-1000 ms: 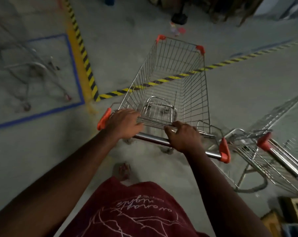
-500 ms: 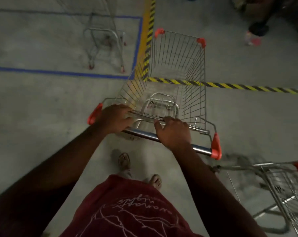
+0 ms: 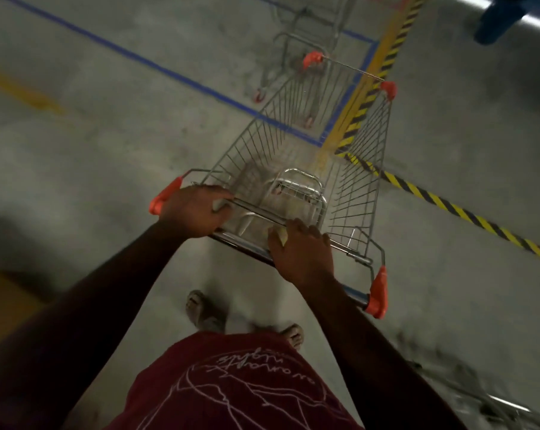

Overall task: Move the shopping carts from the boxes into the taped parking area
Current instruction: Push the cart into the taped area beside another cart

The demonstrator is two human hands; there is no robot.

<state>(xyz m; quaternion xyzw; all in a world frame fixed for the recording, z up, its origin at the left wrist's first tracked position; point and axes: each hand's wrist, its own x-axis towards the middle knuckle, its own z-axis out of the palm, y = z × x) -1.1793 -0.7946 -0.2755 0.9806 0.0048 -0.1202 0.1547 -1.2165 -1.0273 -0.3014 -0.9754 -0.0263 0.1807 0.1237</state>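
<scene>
Both the left hand (image 3: 194, 211) and right hand (image 3: 302, 254) curl their fingers round the shopping cart (image 3: 296, 169) handle, nose near the blue tape (image 3: 157, 68); one parked cart (image 3: 299, 35) already inside, this one not yet

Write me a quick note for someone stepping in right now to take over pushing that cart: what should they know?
Left hand and right hand both grip the handle bar of the wire shopping cart.
The cart's front sits over the corner of the blue-taped parking area, beside the yellow-black hazard tape; its rear is still outside.
One parked cart already stands inside the tape, just ahead.
Left: probably push this cart in behind the parked one. Another cart shows blurred at lower right, outside the area.
</scene>
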